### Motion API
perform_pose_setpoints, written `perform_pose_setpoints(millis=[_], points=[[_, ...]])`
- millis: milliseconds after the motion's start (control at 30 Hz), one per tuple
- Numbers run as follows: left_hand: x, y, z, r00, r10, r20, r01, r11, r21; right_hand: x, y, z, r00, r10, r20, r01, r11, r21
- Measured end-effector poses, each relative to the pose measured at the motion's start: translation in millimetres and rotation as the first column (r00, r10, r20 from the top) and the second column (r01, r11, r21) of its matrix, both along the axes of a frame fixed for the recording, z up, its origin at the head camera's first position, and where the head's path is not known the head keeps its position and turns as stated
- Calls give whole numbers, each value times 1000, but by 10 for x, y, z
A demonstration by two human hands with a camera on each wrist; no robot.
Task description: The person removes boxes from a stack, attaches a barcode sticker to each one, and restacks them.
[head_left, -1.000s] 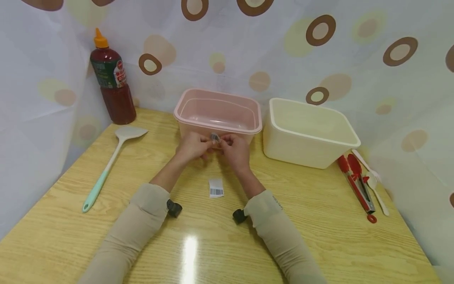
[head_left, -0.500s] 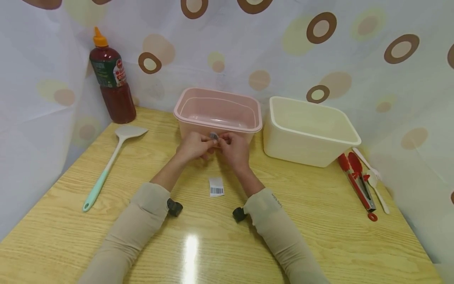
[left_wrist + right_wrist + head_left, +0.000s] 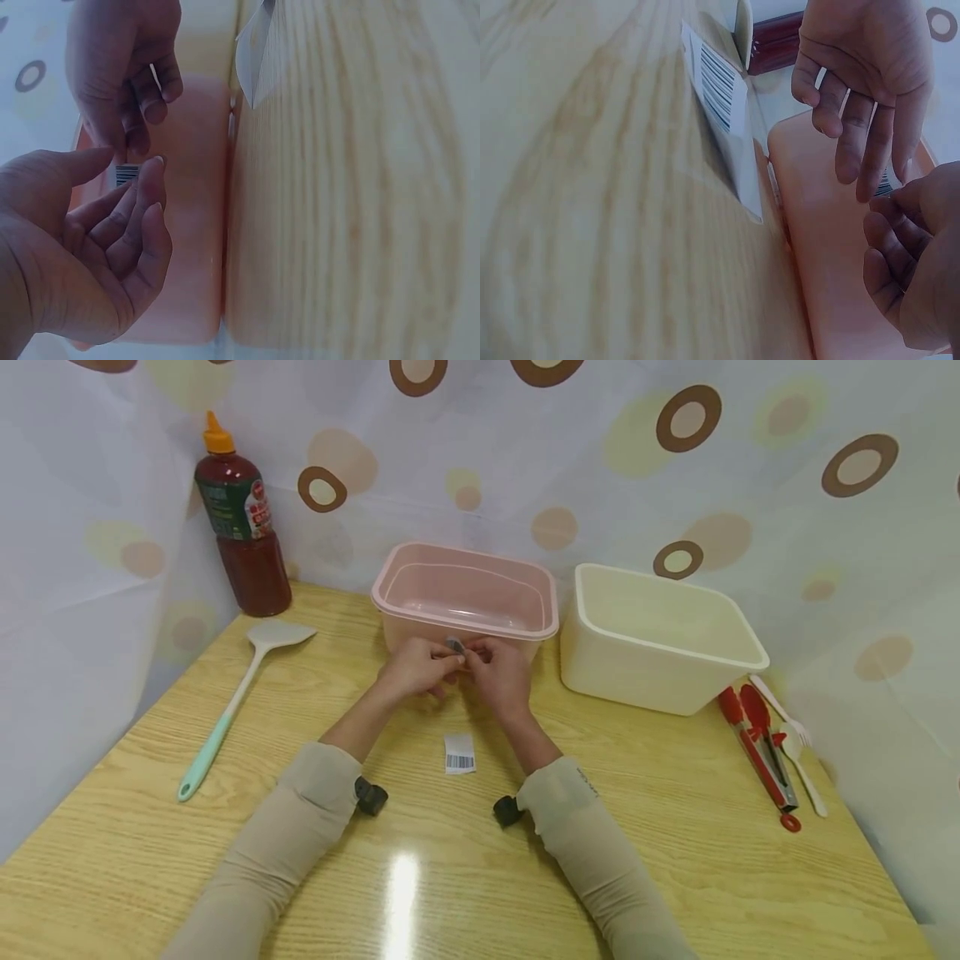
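Note:
My left hand [image 3: 415, 668] and right hand [image 3: 500, 677] meet at the front wall of the pink bin [image 3: 390, 628], just under its rim. Between thumb and fingers both pinch a small barcode sticker [image 3: 454, 645], whose striped face shows between the fingertips in the left wrist view [image 3: 127, 175]. Part of it is covered by the fingers. The other fingers of each hand are bent loosely below. On the table, between the forearms, lies a second white barcode label [image 3: 459, 753], its end lifted off the wood in the right wrist view.
A cream bin [image 3: 637, 672] stands right of the pink one. Red-tipped tongs [image 3: 761, 760], a light spoon [image 3: 802, 768] and a pink fork [image 3: 783, 706] lie at far right. To the left are a spatula [image 3: 232, 702] and a red sauce bottle [image 3: 251, 560]. A patterned curtain [image 3: 480, 452] hangs behind.
Both hands keep their place at the pink bin. The sticker between them has turned a little, and less of its barcode shows. The head view has shifted slightly.

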State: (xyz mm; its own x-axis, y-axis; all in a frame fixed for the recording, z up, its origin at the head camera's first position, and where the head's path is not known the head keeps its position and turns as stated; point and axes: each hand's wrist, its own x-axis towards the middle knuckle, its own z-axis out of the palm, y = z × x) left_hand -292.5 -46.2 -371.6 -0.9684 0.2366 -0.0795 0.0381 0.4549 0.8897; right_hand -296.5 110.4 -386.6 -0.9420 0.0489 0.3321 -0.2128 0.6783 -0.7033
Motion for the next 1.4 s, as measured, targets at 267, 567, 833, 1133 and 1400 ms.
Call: perform_pose_setpoints(millis=[267,567,833,1133,1400], points=[[13,-25,-10,1000,11,-8,-11,1000,-1,-10,-14,-13,1000,2,12,-2,1000,-5],[23,-15,-2,1000,9,-22,-10,1000,-13,15,-20,-1,1000,-4,15,4,1000,22],[2,-26,-13,1000,12,-8,-12,999,-32,20,-27,10,1000,-8,21,7,999,47],[-12,-8,-6,1000,3,4,-3,1000,-20,20,-32,5,999,-36,10,36,997,68],[0,0,17,1000,7,-2,-7,1000,-12,16,-16,11,999,-46,9,45,997,59]])
